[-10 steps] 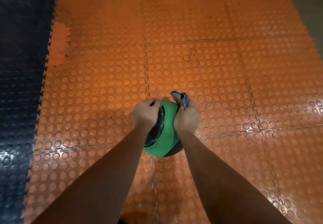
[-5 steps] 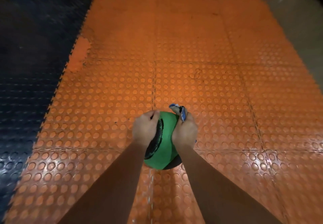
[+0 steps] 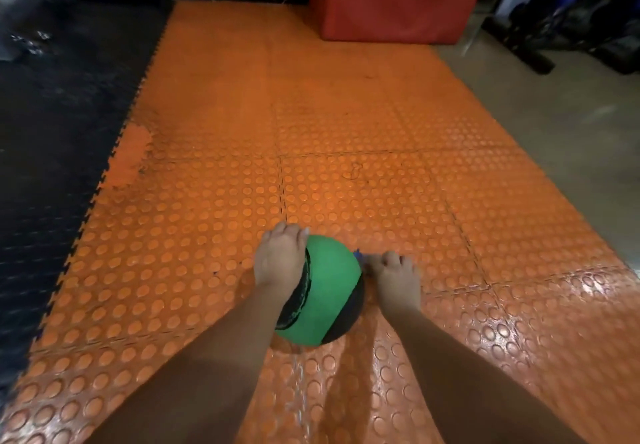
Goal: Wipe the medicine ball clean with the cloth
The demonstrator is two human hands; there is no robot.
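A green and black medicine ball (image 3: 327, 296) sits on the orange studded floor mat (image 3: 363, 201), low in the middle of the head view. My left hand (image 3: 281, 258) lies over the ball's upper left side, fingers curved round it. My right hand (image 3: 394, 279) is at the ball's right side with curled fingers. A small blue bit of the cloth (image 3: 358, 255) shows between that hand and the ball; the remainder of the cloth is hidden.
A red padded box (image 3: 394, 0) stands at the far end of the mat. Black matting (image 3: 59, 114) lies on the left, bare grey floor (image 3: 568, 138) on the right. Dark gym gear (image 3: 581, 17) fills the far right corner.
My right hand has slid with the cloth from the ball's top down to its right side. The view has tilted up, so the red box and far wall now show.
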